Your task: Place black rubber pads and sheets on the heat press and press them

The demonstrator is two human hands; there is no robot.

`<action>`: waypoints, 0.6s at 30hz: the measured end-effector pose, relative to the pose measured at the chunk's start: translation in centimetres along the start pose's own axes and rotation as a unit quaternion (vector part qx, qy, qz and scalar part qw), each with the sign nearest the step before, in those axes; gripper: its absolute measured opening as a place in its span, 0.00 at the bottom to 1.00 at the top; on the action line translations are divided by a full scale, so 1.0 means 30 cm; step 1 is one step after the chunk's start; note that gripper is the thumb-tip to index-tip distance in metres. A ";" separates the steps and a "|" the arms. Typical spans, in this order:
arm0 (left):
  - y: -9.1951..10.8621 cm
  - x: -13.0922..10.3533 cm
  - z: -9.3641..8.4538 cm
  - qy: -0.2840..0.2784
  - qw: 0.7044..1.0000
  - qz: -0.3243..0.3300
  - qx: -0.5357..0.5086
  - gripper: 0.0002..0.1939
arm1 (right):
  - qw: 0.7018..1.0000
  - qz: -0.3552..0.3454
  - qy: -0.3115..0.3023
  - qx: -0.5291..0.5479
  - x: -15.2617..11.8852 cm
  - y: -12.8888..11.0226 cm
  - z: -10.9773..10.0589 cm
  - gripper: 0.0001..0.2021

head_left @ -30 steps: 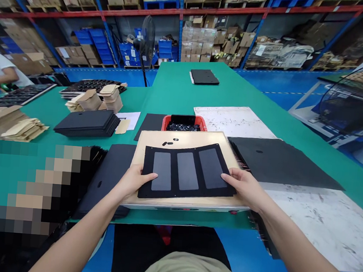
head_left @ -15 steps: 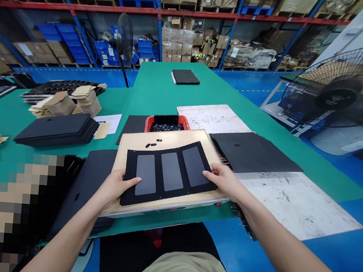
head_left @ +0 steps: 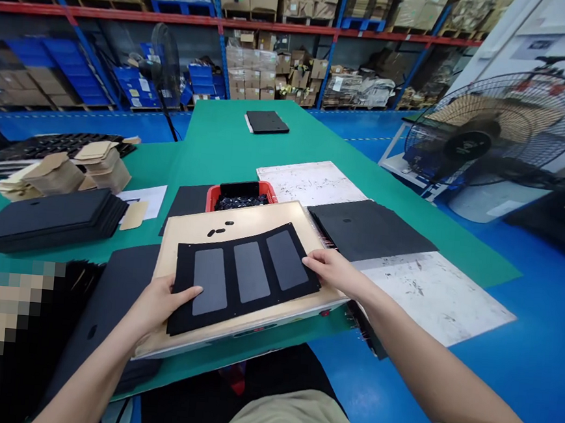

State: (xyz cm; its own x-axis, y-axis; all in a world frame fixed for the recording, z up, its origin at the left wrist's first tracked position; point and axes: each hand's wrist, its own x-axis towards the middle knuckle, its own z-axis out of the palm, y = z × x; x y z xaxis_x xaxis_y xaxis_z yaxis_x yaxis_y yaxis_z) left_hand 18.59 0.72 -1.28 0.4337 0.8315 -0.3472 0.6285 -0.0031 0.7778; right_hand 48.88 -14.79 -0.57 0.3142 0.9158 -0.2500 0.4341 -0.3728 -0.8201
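Observation:
A thin black sheet (head_left: 232,308) with three grey, see-through-looking windows is held over a pale, box-like board (head_left: 183,226), its far edge bowed slightly. My left hand (head_left: 162,303) pinches the sheet's left end, thumb on top and fingers hidden beneath. At the right end, my right hand (head_left: 329,270) grips it the same way, thumb and forefinger at the edge. Several small black oval pieces (head_left: 220,231) lie on the board beyond the sheet. Behind the board stands a red basket (head_left: 212,199) of small dark pieces.
Black sheets (head_left: 369,228) are piled to the right on a stained white board (head_left: 423,288). Further dark stacks (head_left: 42,218) and cardboard pieces (head_left: 55,174) occupy the left of the green table (head_left: 219,141). A large fan (head_left: 468,145) stands at the right.
The camera view has swung to the right, so everything appears further left. Both hands keep their hold on the black sheet, which stays nearly in place over the board.

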 end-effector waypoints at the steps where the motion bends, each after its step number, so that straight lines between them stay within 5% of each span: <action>1: -0.004 0.003 -0.001 0.000 1.000 -0.001 0.001 0.26 | 1.000 0.009 -0.002 -0.021 0.004 0.001 -0.008 0.14; 6: -0.011 0.011 -0.008 -0.011 1.000 -0.005 0.009 0.28 | 0.980 0.014 0.055 -0.193 0.024 0.025 -0.015 0.09; 18: 0.006 0.011 -0.010 -0.015 0.999 -0.003 0.035 0.29 | 0.956 0.054 0.094 -0.272 0.006 0.008 0.017 0.05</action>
State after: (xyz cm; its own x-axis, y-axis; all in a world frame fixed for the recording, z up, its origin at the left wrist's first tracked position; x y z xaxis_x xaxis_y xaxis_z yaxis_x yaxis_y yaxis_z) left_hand 18.64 1.15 -1.10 0.4478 0.8148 -0.3682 0.6740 -0.0370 0.7378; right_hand 48.62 -14.63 -1.08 0.5058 0.8436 -0.1802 0.7497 -0.5332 -0.3918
